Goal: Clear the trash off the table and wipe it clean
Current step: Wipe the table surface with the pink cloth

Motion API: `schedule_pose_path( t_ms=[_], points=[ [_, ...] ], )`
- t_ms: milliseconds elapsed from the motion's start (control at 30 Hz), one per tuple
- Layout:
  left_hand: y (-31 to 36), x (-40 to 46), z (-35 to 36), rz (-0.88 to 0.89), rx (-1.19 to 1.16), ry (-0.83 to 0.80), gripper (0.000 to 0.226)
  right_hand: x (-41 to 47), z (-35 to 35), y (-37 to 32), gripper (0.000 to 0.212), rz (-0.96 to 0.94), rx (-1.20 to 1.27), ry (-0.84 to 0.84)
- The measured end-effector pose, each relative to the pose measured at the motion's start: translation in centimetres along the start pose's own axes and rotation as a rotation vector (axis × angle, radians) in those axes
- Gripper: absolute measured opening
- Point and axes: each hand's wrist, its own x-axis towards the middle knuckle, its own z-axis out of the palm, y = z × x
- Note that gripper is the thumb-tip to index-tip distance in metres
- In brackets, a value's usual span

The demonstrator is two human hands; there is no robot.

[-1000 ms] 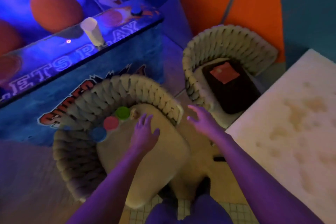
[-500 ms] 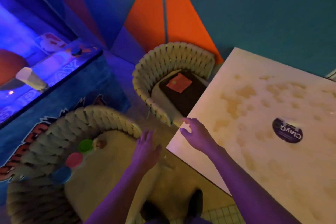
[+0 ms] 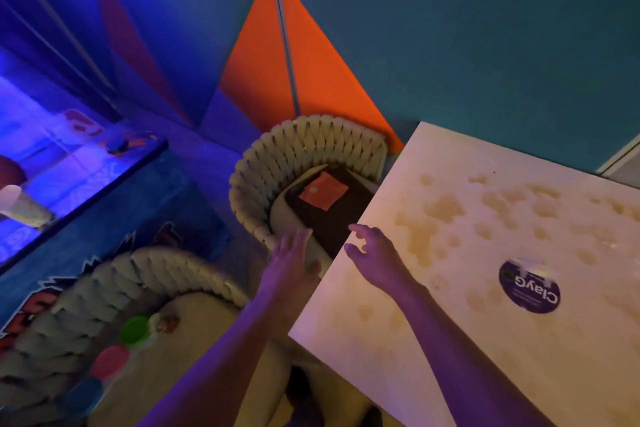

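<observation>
A pale square table [image 3: 485,357] fills the right side, its top blotched with yellowish stains and carrying a round dark sticker [image 3: 529,286]. My right hand [image 3: 375,255] hovers over the table's near-left corner, fingers loosely spread, holding nothing. My left hand [image 3: 291,265] is held flat just left of that corner, above the gap between the two chairs, also holding nothing. No loose trash shows on the visible part of the table.
A woven chair [image 3: 304,149] behind the table corner holds a dark cushion with an orange square [image 3: 323,190]. A nearer woven chair [image 3: 104,288] carries green [image 3: 134,329], pink [image 3: 109,362] and blue round lids. An arcade cabinet [image 3: 86,163] with a cup [image 3: 20,206] stands left.
The view has swung right, bringing more of the table in. Both hands moved away from the near chair toward the table corner, staying open.
</observation>
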Motion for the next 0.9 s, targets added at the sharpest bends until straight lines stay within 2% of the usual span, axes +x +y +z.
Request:
schedule_pose_path(
  t_ms=[233,500,700,900],
  points=[
    [-0.3,8.2,-1.9,0.078,0.029,-0.023,0.07,6.8,0.2,-2.2,0.046,0.04,0.03,0.056],
    [-3.2,19.4,-3.3,0.152,0.021,-0.052,0.068,16.5,1.5,-4.3,0.045,0.124,-0.015,0.039],
    [-5.3,26.7,-2.3,0.164,0.097,-0.036,0.065,24.1,3.0,-3.1,0.047,0.205,-0.053,0.046],
    [-6.7,33.0,0.9,0.128,0.134,-0.09,0.064,31.7,4.7,0.0,0.039,0.254,-0.078,0.057]
  ],
)
